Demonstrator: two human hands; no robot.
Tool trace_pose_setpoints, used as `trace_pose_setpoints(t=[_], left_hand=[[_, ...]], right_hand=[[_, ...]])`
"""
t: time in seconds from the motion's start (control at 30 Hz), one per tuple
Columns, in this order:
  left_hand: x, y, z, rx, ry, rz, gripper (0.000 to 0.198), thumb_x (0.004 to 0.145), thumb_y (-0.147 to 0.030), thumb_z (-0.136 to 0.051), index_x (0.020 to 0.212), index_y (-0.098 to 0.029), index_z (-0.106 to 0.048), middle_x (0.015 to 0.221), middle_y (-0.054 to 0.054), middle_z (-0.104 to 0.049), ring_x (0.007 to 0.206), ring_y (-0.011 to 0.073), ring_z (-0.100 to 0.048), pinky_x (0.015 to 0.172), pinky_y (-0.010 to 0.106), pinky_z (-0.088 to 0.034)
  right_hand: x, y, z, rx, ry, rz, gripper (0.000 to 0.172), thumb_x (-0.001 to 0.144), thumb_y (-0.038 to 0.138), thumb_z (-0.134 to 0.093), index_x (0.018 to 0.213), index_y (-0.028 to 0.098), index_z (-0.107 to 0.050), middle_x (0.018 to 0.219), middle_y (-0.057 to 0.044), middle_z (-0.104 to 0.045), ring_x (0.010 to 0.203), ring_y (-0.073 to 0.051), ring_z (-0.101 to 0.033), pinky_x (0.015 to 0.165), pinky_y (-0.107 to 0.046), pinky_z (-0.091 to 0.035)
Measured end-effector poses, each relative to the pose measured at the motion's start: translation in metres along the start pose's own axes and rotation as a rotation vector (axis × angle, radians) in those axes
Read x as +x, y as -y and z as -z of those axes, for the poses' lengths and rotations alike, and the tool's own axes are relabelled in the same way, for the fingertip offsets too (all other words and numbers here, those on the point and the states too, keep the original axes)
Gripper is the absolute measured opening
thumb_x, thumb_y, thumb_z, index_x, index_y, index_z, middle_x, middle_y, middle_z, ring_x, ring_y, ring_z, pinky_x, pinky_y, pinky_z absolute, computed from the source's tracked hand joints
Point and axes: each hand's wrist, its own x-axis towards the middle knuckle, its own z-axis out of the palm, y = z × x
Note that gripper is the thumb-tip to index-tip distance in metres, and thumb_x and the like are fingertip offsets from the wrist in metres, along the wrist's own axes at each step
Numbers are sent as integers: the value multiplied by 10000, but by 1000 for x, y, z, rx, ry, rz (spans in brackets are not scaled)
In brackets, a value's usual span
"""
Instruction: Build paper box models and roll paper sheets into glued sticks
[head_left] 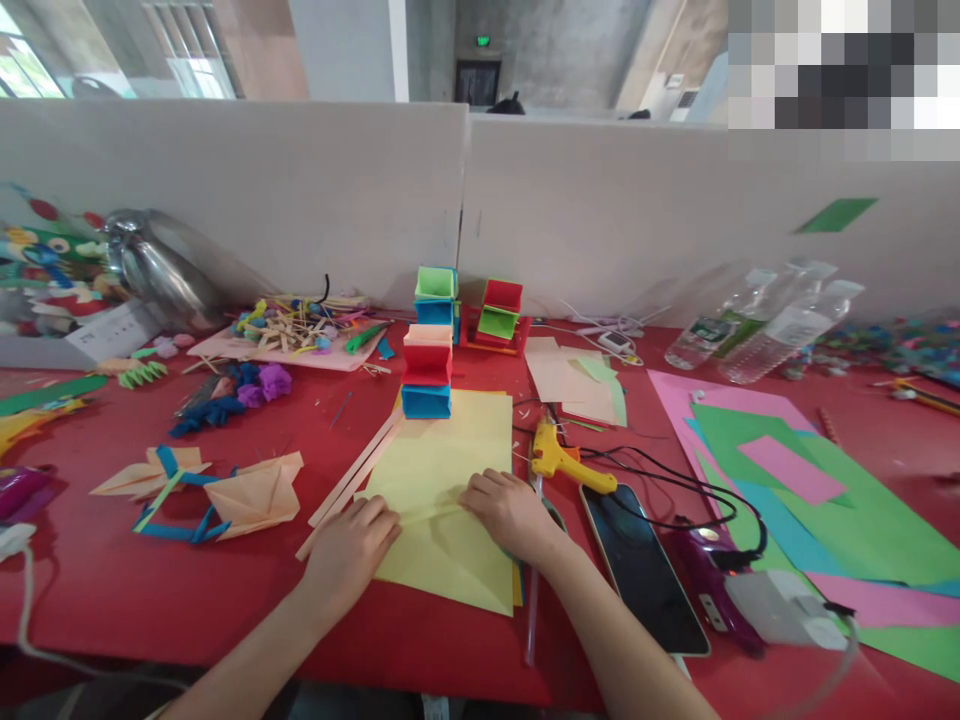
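My left hand [351, 545] and my right hand [514, 515] rest on a stack of yellow paper sheets [454, 575], fingers curled and pressed down. Between them runs a narrow yellow paper strip [430, 513], an end under each hand's fingertips; its colour blends into the sheet below. Pale orange paper strips [356, 478] lie slanted beside my left hand. Behind the sheets stand folded paper boxes [427, 368] in red, blue, green and peach, stacked in a column. A yellow glue gun [559, 458] lies just beyond my right hand.
A phone [645, 570] and a purple power strip [712, 585] with black cables lie at right, near coloured paper [795, 440]. Plastic bottles [780, 330] lean by the white partition [600, 210]. Folded paper pieces [255, 495] and a steel jug [165, 270] are at left.
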Motion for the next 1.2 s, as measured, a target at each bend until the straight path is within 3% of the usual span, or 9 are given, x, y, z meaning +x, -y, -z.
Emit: trace_pose_setpoints(t=[0.17,0.57,0.9,1.2], left_hand=[[2,-3,2,58,16,-19,206,852,-147,-471,991,-221,-604,888,14,-614,835,187,-573,689,296,-477],[3,-5,-4,-9,-81,-30,205,885,-206,-428,858,-196,-631,800,24,-613,792,175,-569,697,292,-465],[2,0,0,7,36,-53,206,872,-137,-410,927,-199,-599,859,27,-600,803,169,-583,695,277,-465],[6,1,2,-85,23,-17,224,876,-154,-381,842,-201,-597,803,32,-593,767,177,-572,679,295,-455]], right_hand=[[2,1,1,7,5,-4,196,918,227,-391,963,216,-582,856,-23,-592,798,-162,-488,674,-287,-329],[3,1,4,80,12,-12,229,915,262,-403,877,200,-620,829,-37,-604,791,-155,-508,684,-265,-351],[4,-1,-2,144,-1,-51,150,890,227,-454,846,177,-589,842,-32,-608,777,-149,-511,707,-257,-370],[7,2,-5,129,-15,-139,187,900,222,-429,826,173,-594,845,-41,-597,794,-153,-513,706,-266,-366]])
